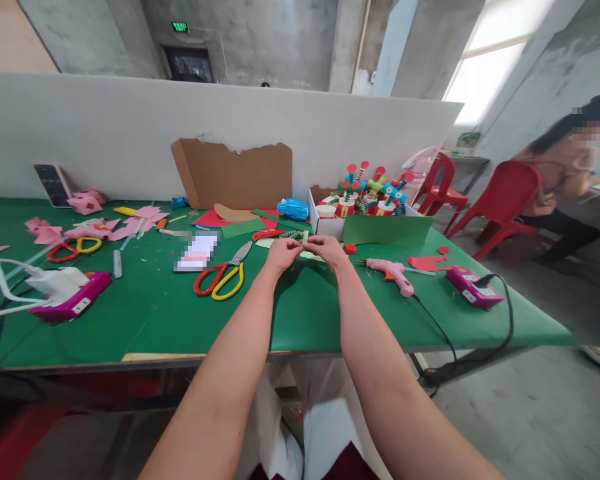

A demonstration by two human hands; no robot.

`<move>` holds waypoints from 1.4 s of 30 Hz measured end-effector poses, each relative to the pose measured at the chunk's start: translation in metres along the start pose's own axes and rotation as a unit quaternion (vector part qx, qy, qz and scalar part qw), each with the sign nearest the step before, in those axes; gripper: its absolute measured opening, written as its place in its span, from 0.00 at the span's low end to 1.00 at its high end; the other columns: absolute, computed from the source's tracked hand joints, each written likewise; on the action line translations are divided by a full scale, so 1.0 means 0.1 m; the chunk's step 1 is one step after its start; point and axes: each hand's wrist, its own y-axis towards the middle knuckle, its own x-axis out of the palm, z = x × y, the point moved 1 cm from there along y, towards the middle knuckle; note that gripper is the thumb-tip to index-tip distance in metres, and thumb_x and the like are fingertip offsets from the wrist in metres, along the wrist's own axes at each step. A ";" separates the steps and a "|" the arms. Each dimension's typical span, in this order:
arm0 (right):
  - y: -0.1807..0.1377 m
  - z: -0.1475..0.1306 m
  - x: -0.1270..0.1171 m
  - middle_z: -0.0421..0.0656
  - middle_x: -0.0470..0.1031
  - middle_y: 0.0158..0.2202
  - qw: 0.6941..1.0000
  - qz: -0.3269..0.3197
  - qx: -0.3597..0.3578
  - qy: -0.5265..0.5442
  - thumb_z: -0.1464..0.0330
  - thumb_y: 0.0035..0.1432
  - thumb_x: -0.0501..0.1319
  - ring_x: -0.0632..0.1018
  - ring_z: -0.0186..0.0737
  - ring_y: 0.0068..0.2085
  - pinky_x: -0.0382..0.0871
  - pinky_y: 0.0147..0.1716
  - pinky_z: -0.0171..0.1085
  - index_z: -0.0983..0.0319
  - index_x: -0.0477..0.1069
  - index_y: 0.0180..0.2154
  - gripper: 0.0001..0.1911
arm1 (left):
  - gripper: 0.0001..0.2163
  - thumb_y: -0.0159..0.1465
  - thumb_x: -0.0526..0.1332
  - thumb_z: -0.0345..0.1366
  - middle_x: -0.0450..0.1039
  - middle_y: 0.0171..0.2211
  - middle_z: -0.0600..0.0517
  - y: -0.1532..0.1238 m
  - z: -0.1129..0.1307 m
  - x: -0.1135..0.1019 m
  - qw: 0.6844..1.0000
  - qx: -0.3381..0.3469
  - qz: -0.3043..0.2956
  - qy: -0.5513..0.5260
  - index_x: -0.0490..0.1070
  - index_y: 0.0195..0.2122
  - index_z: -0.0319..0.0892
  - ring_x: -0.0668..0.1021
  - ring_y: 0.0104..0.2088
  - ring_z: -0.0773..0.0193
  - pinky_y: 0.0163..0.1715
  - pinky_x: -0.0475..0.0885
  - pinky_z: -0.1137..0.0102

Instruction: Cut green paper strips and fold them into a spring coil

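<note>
Both my hands meet over the green table [300, 313], near its far middle. My left hand [281, 254] and my right hand [326, 250] pinch a small pale-green strip [305, 237] of paper between their fingertips. A folded green-and-dark spring-like piece [293, 235] lies just behind my left hand. Red-and-yellow scissors [223, 275] rest to the left of my left hand. A pink glue gun [393, 272] lies to the right of my right hand, its black cord trailing off the table's edge.
A white box [330, 223] of colourful paper figures stands behind my hands, with a green sheet [387, 230] leaning on it. Pink power strips [70, 300] [473, 287], pink paper scraps [95, 227] and brown cardboard [235, 173] are about. A person sits on a red chair [505, 200] at right.
</note>
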 end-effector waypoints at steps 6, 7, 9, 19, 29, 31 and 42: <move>0.02 -0.03 -0.03 0.36 0.75 0.20 0.998 0.019 -0.030 -0.049 0.66 0.35 0.71 0.71 0.34 0.26 0.63 0.29 0.34 0.62 0.77 0.21 0.07 | 0.07 0.47 0.65 0.37 0.66 0.14 0.56 -0.01 -0.03 0.01 0.999 -0.026 0.000 -0.026 0.73 0.19 0.39 0.65 0.18 0.70 0.20 0.58 0.73; 0.03 -0.03 -0.03 0.37 0.75 0.20 0.997 0.026 -0.033 -0.057 0.66 0.35 0.71 0.72 0.34 0.26 0.64 0.30 0.34 0.61 0.77 0.20 0.07 | 0.07 0.47 0.66 0.38 0.66 0.14 0.55 -0.01 -0.04 0.01 0.999 -0.026 -0.002 -0.028 0.73 0.19 0.39 0.65 0.17 0.70 0.20 0.58 0.73; 0.04 -0.03 -0.03 0.37 0.75 0.19 0.996 0.037 -0.036 -0.068 0.66 0.36 0.71 0.72 0.34 0.26 0.64 0.30 0.34 0.61 0.77 0.20 0.06 | 0.08 0.47 0.66 0.39 0.66 0.14 0.55 0.00 -0.05 0.01 0.999 -0.024 -0.007 -0.032 0.74 0.20 0.39 0.65 0.17 0.70 0.20 0.58 0.73; 0.01 -0.06 0.00 0.38 0.74 0.18 0.994 0.057 -0.032 -0.085 0.67 0.37 0.71 0.71 0.34 0.24 0.62 0.27 0.34 0.61 0.76 0.18 0.06 | 0.09 0.47 0.67 0.40 0.67 0.15 0.55 0.00 -0.06 0.02 0.998 -0.031 -0.022 -0.040 0.74 0.21 0.39 0.66 0.18 0.69 0.20 0.60 0.73; 0.03 -0.04 -0.04 0.36 0.72 0.17 0.992 0.103 -0.045 -0.066 0.62 0.38 0.69 0.67 0.31 0.23 0.60 0.24 0.32 0.62 0.74 0.18 0.10 | 0.10 0.47 0.68 0.40 0.66 0.15 0.55 -0.01 -0.04 0.03 0.995 -0.037 -0.056 -0.070 0.72 0.19 0.39 0.66 0.17 0.70 0.20 0.61 0.72; 0.04 -0.04 -0.05 0.37 0.72 0.18 0.990 0.118 -0.047 -0.064 0.61 0.38 0.69 0.67 0.31 0.23 0.59 0.24 0.32 0.62 0.74 0.18 0.11 | 0.09 0.47 0.68 0.39 0.67 0.15 0.55 -0.01 -0.05 0.03 0.994 -0.045 -0.068 -0.077 0.73 0.21 0.38 0.66 0.18 0.70 0.21 0.61 0.72; 0.16 0.05 -0.14 0.37 0.73 0.21 0.946 0.259 0.014 0.195 0.59 0.45 0.68 0.68 0.27 0.21 0.67 0.26 0.31 0.63 0.74 0.23 0.13 | 0.09 0.46 0.69 0.38 0.67 0.16 0.57 0.01 -0.07 0.03 0.987 -0.088 0.002 -0.138 0.73 0.23 0.37 0.66 0.18 0.72 0.22 0.62 0.74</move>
